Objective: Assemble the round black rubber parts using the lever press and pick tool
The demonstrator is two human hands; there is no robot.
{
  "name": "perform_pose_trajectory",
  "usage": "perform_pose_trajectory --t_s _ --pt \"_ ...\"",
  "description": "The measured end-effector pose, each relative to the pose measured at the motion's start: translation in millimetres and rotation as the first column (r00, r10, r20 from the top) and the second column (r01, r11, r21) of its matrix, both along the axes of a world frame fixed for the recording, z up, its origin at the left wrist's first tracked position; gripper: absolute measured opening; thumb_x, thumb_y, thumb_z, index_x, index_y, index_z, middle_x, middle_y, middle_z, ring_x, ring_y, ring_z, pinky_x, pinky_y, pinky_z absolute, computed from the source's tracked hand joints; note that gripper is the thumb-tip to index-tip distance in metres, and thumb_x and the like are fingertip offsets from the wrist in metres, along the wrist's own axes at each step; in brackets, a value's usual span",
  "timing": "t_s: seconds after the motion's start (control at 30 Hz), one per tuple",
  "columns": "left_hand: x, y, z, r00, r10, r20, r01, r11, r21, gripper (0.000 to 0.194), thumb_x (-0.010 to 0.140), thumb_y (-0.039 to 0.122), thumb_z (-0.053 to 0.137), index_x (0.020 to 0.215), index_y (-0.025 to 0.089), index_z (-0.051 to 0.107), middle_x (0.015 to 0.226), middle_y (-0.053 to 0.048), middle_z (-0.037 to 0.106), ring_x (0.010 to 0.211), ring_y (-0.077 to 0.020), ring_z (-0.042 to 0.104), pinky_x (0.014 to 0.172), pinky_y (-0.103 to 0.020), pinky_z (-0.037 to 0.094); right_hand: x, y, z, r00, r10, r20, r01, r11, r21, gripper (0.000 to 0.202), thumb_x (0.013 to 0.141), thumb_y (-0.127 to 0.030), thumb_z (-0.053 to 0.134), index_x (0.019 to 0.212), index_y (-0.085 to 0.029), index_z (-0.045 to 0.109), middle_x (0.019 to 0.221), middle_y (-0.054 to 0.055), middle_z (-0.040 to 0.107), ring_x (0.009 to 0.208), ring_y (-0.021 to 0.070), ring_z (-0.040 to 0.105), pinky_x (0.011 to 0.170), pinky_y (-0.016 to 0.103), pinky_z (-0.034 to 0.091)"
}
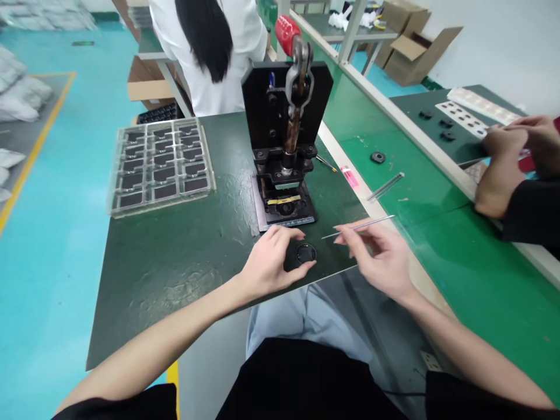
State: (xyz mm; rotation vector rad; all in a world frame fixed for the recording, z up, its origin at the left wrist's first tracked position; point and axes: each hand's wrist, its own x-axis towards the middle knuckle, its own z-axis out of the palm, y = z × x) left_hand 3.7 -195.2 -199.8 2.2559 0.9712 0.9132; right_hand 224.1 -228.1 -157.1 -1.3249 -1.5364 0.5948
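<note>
My left hand (273, 256) curves its thumb and forefinger around a small round black part (306, 253) at the table's near edge. The part has a thin, shiny ring on its upper face. Pinched in my right hand (378, 254) is a thin metal rod (370, 223), its left tip just to the right of the black part and slightly above the table. Beyond both hands stands a black hand press (286, 116) with a red-capped lever (287, 34). A yellow strip (284, 200) lies across the press base.
A clear plastic tray (210, 181) with dark pieces in its compartments lies on the left of the green table (184, 245). On the right bench are a black ring-shaped part (378, 157) and a clear strip (385, 186). Co-worker's hands (507, 151) are at far right; another person (245, 52) sits ahead.
</note>
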Motion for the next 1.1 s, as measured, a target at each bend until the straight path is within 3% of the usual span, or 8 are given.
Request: perform_pose_trajectory --t_s 0.13,0.27,0.4,0.6,0.73,0.93,1.1 --pt "-4.3 8.5 -8.6 0.997 -0.031 -0.075 0.029 0.999 -0.027 0.056 0.078 0.045 0.084 0.117 0.021 0.052 0.111 -0.008 0.069 0.106 -0.0266 0.066 0.093 -0.041 0.059 -5.6 8.4 -25.3 0.984 0.143 0.106 -0.140 0.989 -0.039 0.019 0.100 -0.032 0.062 0.089 -0.018 0.072 0.086 0.007 0.078 0.072 0.0174 0.074 0.064 0.028 0.059" --pt "-3.3 6.3 -12.6 0.997 -0.032 -0.076 0.028 0.998 -0.051 0.054 0.081 0.038 0.083 0.120 0.021 0.051 0.108 -0.007 0.071 0.107 -0.0264 0.067 0.092 -0.041 0.059 -9.1 10.3 -40.0 0.981 0.184 0.060 -0.179 0.980 -0.086 0.021 0.101 -0.033 0.060 0.089 -0.018 0.069 0.086 0.007 0.077 0.075 0.0178 0.076 0.065 0.027 0.060" --pt "-1.9 5.8 -15.4 0.997 -0.044 -0.060 0.041 0.997 -0.060 0.053 0.082 0.036 0.083 0.121 0.021 0.051 0.108 -0.006 0.071 0.106 -0.0259 0.068 0.091 -0.040 0.059 -12.6 11.0 -41.2 0.974 0.205 0.095 -0.201 0.978 -0.056 0.018 0.102 -0.030 0.059 0.092 -0.018 0.068 0.088 0.006 0.077 0.076 0.0173 0.076 0.066 0.027 0.060" --pt "-1.4 6.3 -18.8 0.999 -0.042 -0.013 0.041 0.998 -0.042 0.056 0.081 0.036 0.084 0.122 0.022 0.049 0.106 -0.005 0.071 0.104 -0.0246 0.069 0.089 -0.038 0.059 -16.9 13.8 -38.2 0.944 0.208 0.257 -0.238 0.967 0.094 0.015 0.101 -0.021 0.057 0.088 -0.020 0.065 0.085 0.005 0.077 0.067 0.0148 0.070 0.060 0.026 0.056" --pt "-1.6 6.5 -19.0 0.999 -0.030 -0.019 0.029 0.999 -0.044 0.056 0.080 0.035 0.085 0.121 0.023 0.049 0.105 -0.005 0.071 0.104 -0.0249 0.069 0.089 -0.038 0.059 -16.6 15.1 -38.0 0.916 0.229 0.331 -0.296 0.940 0.169 0.015 0.101 -0.016 0.057 0.088 -0.021 0.062 0.086 0.005 0.075 0.073 0.0165 0.070 0.066 0.028 0.056" --pt "-2.9 9.8 -21.7 1.000 -0.011 -0.020 0.010 1.000 -0.029 0.055 0.077 0.033 0.087 0.117 0.023 0.051 0.103 -0.004 0.071 0.100 -0.0240 0.071 0.086 -0.036 0.060 -24.3 20.1 -47.5 0.904 0.284 0.320 -0.326 0.941 0.086 0.014 0.101 -0.018 0.058 0.088 -0.020 0.061 0.077 0.002 0.063 0.071 0.0157 0.062 0.064 0.028 0.049" --pt "-4.1 14.7 -23.5 1.000 0.014 -0.022 -0.014 1.000 0.027 0.050 0.077 0.028 0.087 0.113 0.024 0.053 0.100 -0.001 0.073 0.094 -0.0225 0.074 0.084 -0.035 0.061 -27.5 27.9 -59.9 0.917 0.290 0.275 -0.327 0.940 0.101 0.019 0.101 -0.020 0.055 0.082 -0.021 0.052 0.074 0.001 0.057 0.073 0.0162 0.056 0.066 0.029 0.047"
